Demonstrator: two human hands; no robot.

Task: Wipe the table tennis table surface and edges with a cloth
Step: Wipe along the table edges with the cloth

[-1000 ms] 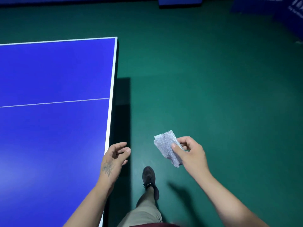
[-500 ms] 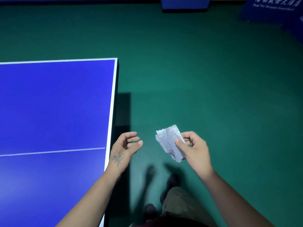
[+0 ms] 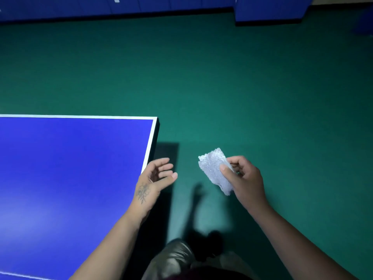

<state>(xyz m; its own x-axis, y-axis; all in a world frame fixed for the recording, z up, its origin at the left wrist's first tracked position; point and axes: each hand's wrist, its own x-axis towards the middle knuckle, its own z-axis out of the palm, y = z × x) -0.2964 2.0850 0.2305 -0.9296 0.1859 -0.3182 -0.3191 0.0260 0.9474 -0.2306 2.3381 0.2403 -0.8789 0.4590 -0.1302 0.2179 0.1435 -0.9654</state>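
Observation:
The blue table tennis table (image 3: 66, 174) fills the left side, with white lines along its far end and right side meeting at a corner (image 3: 155, 119). My right hand (image 3: 245, 180) is over the green floor, right of the table, and pinches a small folded grey cloth (image 3: 214, 168) that sticks up and to the left of my thumb. The cloth touches nothing else. My left hand (image 3: 155, 179) hovers at the table's right edge, fingers apart and curled, holding nothing.
Green floor (image 3: 262, 87) spreads to the right and beyond the table. Blue barrier panels (image 3: 270, 9) line the far wall. My legs in khaki trousers (image 3: 173, 257) are below, close to the table's side, with dark shadows beside them.
The table's far corner has come much closer as I walk along its right side. Both hands keep their poses; the cloth stays in my right hand.

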